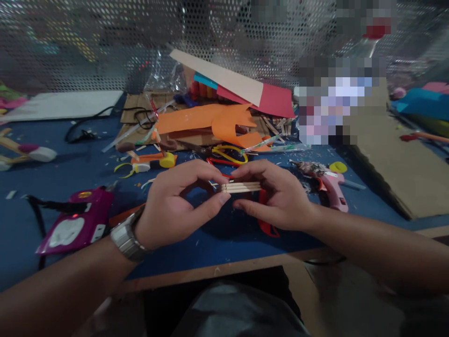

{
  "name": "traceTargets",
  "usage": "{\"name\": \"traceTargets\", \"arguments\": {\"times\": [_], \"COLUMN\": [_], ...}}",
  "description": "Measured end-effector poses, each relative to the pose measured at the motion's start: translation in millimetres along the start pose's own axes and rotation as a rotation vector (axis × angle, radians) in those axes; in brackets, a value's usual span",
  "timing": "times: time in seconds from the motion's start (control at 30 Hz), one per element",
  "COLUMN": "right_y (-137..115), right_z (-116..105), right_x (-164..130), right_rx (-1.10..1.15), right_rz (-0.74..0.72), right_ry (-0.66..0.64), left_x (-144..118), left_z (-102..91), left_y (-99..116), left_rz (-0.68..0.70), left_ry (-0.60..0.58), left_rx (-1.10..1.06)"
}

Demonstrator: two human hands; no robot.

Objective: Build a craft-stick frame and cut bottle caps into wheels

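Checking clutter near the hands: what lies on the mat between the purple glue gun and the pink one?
In the head view, both hands, left and right, pinching a stick bundle between purple glue gun and pink one.

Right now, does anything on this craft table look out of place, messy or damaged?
Mostly clutter. Cut orange paper lies curled and crumpled mid-table, with small scraps strewn over the blue mat. The pink glue gun lies on its side. The stick bundle, pinched between left hand and right hand, looks neatly aligned.

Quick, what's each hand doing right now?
Left hand: pinching one end of the stick bundle.
Right hand: closed around its other end.
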State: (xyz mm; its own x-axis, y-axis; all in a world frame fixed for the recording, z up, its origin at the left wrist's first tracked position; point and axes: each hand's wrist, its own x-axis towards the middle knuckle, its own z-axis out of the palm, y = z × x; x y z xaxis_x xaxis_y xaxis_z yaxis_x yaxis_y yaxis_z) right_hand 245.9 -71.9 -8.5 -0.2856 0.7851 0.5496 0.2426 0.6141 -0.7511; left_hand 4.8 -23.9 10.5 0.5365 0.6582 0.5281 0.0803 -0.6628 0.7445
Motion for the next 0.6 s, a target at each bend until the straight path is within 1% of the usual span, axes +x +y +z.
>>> {"name": "traceTargets", "arguments": {"times": [0.07,0.13,0.23,0.3,0.4,0.6], "right_y": [2.2,3.7,5.0,5.3,5.6,4.9], "right_z": [1.6,2.7,3.3,3.4,3.4,2.2], "right_x": [-0.9,-1.7,-2.1,-1.9,-1.4,-0.8], "right_rx": [0.03,0.04,0.042,0.038,0.037,0.008], "right_rz": [0.03,0.067,0.094,0.094,0.09,0.075], "right_ry": [0.027,0.051,0.074,0.073,0.061,0.106], "left_x": [1.8,4.7,10.3,13.5,15.7,14.0], "left_z": [0.3,0.8,1.6,1.6,1.2,1.6], "left_y": [0.3,-0.5,-5.5,-10.5,-15.9,-11.4], "left_rz": [-0.107,-0.231,-0.441,-0.548,-0.626,-0.683], "left_ry": [0.028,0.07,0.14,0.185,0.205,0.134], "left_rx": [-0.075,-0.194,-0.462,-0.611,-0.715,-0.741]}}
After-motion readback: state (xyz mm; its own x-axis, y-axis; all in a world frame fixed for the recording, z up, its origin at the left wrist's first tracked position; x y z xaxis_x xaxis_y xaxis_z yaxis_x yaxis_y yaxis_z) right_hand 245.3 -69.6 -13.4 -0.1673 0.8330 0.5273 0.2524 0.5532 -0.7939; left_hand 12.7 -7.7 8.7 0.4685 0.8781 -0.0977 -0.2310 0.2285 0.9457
